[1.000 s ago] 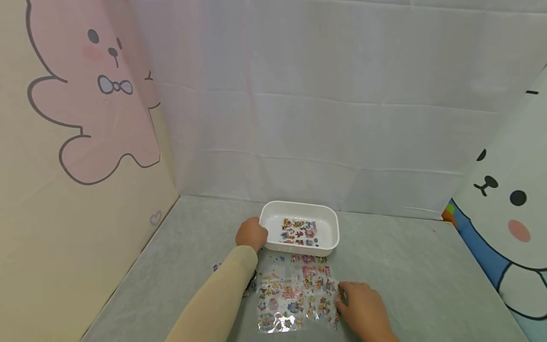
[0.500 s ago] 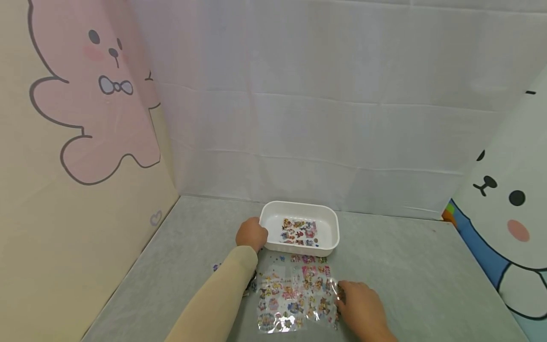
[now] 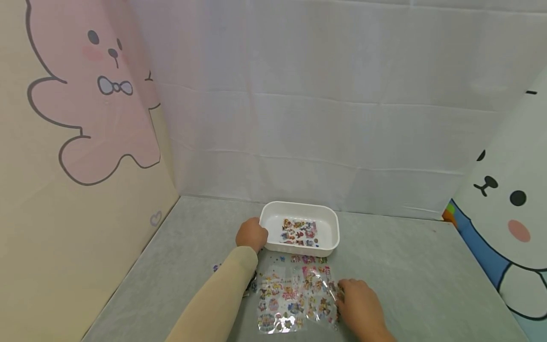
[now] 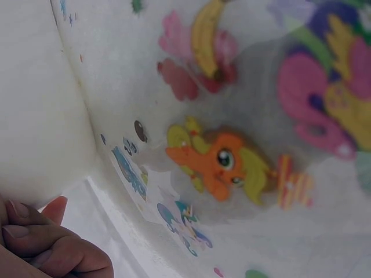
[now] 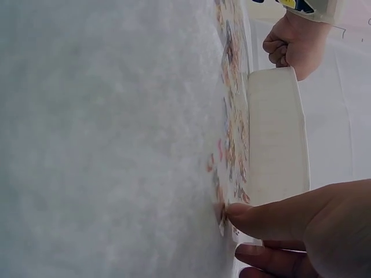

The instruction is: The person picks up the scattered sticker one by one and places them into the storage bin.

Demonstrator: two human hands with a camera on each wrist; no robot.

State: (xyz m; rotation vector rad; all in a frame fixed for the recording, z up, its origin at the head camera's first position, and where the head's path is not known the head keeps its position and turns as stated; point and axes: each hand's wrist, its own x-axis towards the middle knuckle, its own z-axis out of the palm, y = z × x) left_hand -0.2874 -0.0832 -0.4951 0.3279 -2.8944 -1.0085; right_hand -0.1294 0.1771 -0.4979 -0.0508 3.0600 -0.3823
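My left hand (image 3: 252, 234) grips the left wall of a white plastic tray (image 3: 299, 204); its fingers (image 4: 75, 255) are curled beside the wall in the left wrist view. In the tray lies a sticker sheet (image 3: 299, 232) with small cartoon figures. Below the tray, clear sheets of colourful cartoon stickers (image 3: 279, 297) lie spread on the table, partly overlapping. At their right edge my right hand (image 3: 363, 308) pinches a sticker sheet (image 3: 318, 294). Its thumb (image 5: 243, 215) presses on the edge in the right wrist view, and that edge bends up slightly.
A grey cloth covers the table (image 3: 419, 280). A dark item (image 3: 249, 282) and a bit of purple sticker (image 3: 215, 267) show beside my left sleeve (image 3: 218, 299), which partly hides them. A white curtain (image 3: 325, 104) hangs right behind the tray.
The right edge of the sticker sheet flexes in my right hand and its glare shifts. That hand has moved very slightly. My left hand and the tray stay in place.
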